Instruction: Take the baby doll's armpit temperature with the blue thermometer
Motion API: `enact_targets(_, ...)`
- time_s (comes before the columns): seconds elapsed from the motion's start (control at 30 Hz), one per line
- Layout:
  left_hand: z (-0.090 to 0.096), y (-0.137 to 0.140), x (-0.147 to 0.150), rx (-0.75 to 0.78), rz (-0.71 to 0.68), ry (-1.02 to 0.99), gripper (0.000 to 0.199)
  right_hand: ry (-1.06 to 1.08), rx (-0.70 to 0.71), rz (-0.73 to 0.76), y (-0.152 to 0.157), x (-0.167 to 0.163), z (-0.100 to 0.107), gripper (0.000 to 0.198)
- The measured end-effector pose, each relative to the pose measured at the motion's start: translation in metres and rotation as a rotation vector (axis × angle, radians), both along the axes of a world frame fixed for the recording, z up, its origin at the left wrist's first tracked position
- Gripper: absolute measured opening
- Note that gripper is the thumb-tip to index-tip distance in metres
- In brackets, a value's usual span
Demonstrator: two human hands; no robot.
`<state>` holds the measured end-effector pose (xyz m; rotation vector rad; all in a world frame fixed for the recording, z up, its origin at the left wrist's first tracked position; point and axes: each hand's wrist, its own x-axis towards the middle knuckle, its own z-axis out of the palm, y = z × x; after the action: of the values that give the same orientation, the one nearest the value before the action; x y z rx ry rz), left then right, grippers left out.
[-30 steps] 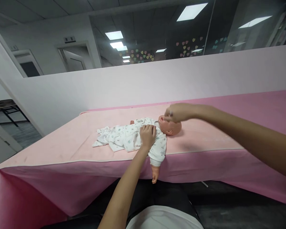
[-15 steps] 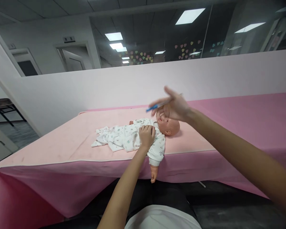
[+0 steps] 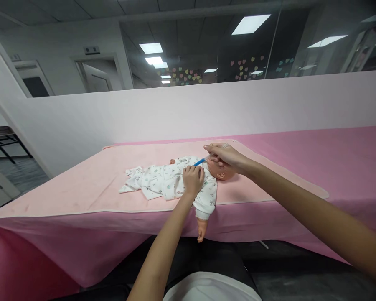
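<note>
A baby doll (image 3: 172,179) in a white printed gown lies on its back, its head (image 3: 223,170) to the right. One doll arm (image 3: 201,228) hangs over the near table edge. My left hand (image 3: 193,179) is on the doll's upper chest, fingers bent over the gown's front near the collar; the fingertips are partly hidden. Above the doll's face, my right hand (image 3: 227,156) pinches a slim pen-like stick (image 3: 200,161) with a blue end. That end points left and down, close by my left fingertips; whether it touches them I cannot tell. My right hand covers part of the doll's face.
Under the doll is a peach mat (image 3: 90,175) on a table with a pink cloth (image 3: 347,163). A white half wall (image 3: 175,113) with glass above stands behind the table. A dark stool (image 3: 1,136) is at the far left.
My right hand has come down and closed from a looser, spread hold on the stick. The stick's blue end has dropped toward the doll's chest. My left hand stays put.
</note>
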<state>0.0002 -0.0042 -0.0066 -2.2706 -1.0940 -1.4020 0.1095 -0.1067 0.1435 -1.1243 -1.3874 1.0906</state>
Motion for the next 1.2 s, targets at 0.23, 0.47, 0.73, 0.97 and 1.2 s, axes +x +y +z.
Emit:
enact_targets(0.23,0.000,-0.001,-0.001,-0.006,-0.004,0.020,0.020,0.155,0.149,-0.016,-0.009,0.029,0.062,0.035)
enact_targets(0.47,0.001,-0.001,0.000,-0.010,-0.002,0.012,0.020,-0.010,0.105,-0.045,-0.014,0.017,0.042,0.020)
enact_targets(0.73,-0.001,0.000,0.000,0.007,0.013,0.013,0.019,-0.003,0.253,-0.206,-0.007,0.022,0.047,0.015)
enact_targets(0.97,-0.001,0.001,0.000,0.027,0.009,0.012,0.017,-0.200,0.160,-0.188,-0.004,0.019,0.027,0.022)
enact_targets(1.2,-0.001,0.000,-0.001,0.025,0.013,0.015,0.016,-0.276,0.223,-0.297,0.003,0.018,0.030,0.020)
